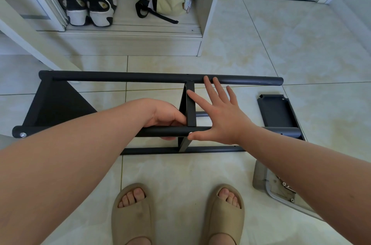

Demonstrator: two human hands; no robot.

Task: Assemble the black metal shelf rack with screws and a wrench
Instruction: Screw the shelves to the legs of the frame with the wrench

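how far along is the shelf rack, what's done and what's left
Done: the end shelf is fixed at the left, with a screw head showing on the near tube. In hand: the left hand grips that tube beside the middle shelf, while the open right hand has its thumb on a screw there. Left: the loose shelf panel lies on the floor by the tubes' bare right ends.

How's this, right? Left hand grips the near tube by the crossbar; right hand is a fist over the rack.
Wrong on the right hand: the head view shows it open, fingers spread over the rack. The left hand does grip the near tube by the crossbar.
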